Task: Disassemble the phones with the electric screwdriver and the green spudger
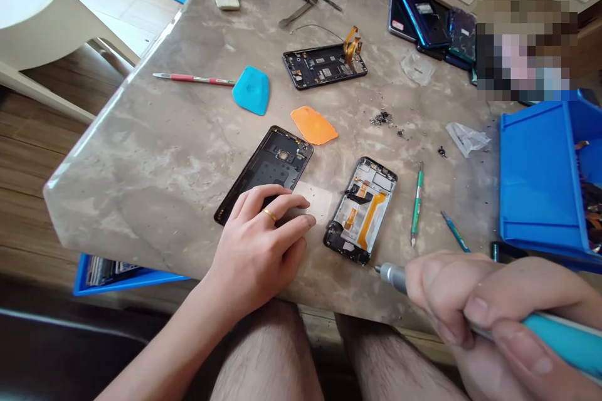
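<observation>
My left hand (263, 238) lies flat on the marble table (164, 156), fingers stretched over the near end of a black phone back cover (270, 166) and a pale flat piece (317, 200). My right hand (475, 307) is closed round a grey and teal screwdriver (392, 274), its tip near the lower end of an opened phone frame (361, 208) with orange flex cables. Both hands sit at the table's near edge.
A blue pick (253, 89), an orange pick (313, 125), a red-banded tool (195, 79) and a second opened phone (324, 66) lie further back. A green tool (416, 200), loose screws (382, 118), a blue bin (540, 178) and stacked phones (426, 19) are at right.
</observation>
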The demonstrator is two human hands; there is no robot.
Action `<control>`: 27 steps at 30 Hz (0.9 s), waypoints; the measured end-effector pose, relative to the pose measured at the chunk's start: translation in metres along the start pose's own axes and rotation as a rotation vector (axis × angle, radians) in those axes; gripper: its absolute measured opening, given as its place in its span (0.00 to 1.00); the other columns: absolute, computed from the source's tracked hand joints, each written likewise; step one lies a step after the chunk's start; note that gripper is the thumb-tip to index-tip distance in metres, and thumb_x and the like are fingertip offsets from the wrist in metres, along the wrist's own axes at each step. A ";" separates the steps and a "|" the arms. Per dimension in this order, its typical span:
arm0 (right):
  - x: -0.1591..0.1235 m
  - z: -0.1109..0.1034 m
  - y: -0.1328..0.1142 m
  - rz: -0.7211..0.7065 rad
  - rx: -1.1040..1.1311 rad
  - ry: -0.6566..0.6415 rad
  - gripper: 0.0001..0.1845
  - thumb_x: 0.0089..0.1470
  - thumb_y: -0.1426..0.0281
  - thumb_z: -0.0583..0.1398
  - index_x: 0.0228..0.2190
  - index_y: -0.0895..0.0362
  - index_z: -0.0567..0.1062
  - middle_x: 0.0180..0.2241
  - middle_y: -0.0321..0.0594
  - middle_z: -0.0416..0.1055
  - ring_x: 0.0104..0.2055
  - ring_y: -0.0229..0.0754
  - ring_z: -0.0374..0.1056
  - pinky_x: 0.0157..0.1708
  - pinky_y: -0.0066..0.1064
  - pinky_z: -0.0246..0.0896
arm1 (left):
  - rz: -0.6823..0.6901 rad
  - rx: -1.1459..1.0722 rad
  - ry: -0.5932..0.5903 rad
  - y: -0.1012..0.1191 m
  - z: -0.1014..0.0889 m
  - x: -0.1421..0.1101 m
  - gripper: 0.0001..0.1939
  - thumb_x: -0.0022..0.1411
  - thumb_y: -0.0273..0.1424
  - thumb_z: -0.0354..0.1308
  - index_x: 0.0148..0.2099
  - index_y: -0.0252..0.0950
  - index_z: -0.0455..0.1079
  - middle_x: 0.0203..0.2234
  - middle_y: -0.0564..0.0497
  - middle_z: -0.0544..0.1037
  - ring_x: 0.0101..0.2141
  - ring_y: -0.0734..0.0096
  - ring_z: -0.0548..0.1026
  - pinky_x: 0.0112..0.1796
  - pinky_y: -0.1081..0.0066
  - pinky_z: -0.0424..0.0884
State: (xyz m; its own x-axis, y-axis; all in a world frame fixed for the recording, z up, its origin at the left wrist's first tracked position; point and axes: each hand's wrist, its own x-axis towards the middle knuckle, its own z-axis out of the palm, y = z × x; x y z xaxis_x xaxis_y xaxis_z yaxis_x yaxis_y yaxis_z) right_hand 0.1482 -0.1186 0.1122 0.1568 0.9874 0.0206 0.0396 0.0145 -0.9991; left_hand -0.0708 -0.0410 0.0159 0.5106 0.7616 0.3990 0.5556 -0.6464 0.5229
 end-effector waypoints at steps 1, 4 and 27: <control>0.002 -0.006 0.000 0.019 0.025 -0.033 0.07 0.67 0.65 0.63 0.35 0.50 0.79 0.19 0.34 0.68 0.19 0.38 0.63 0.24 0.36 0.64 | 0.001 0.001 -0.002 0.000 0.000 0.000 0.11 0.67 0.20 0.58 0.46 0.38 0.78 0.49 0.47 0.82 0.52 0.50 0.72 0.50 0.47 0.75; 0.010 -0.024 -0.001 0.054 0.025 -0.079 0.07 0.66 0.65 0.63 0.35 0.48 0.81 0.19 0.36 0.70 0.19 0.41 0.66 0.24 0.39 0.69 | 0.002 -0.001 -0.006 0.000 0.000 0.000 0.12 0.66 0.20 0.58 0.47 0.38 0.78 0.49 0.48 0.82 0.52 0.50 0.72 0.50 0.47 0.75; 0.017 -0.023 0.002 0.034 0.064 -0.026 0.07 0.64 0.64 0.67 0.32 0.49 0.82 0.17 0.35 0.70 0.18 0.40 0.65 0.23 0.38 0.67 | 0.003 -0.005 -0.001 0.000 0.000 0.000 0.11 0.66 0.20 0.58 0.46 0.37 0.78 0.49 0.47 0.81 0.52 0.49 0.72 0.51 0.47 0.75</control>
State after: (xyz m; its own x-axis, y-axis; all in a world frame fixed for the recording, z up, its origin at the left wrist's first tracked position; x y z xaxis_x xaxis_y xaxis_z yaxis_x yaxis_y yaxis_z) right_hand 0.1739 -0.1052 0.1115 0.1312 0.9913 -0.0139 -0.0288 -0.0102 -0.9995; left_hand -0.0707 -0.0410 0.0164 0.5129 0.7598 0.3996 0.5511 -0.6483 0.5253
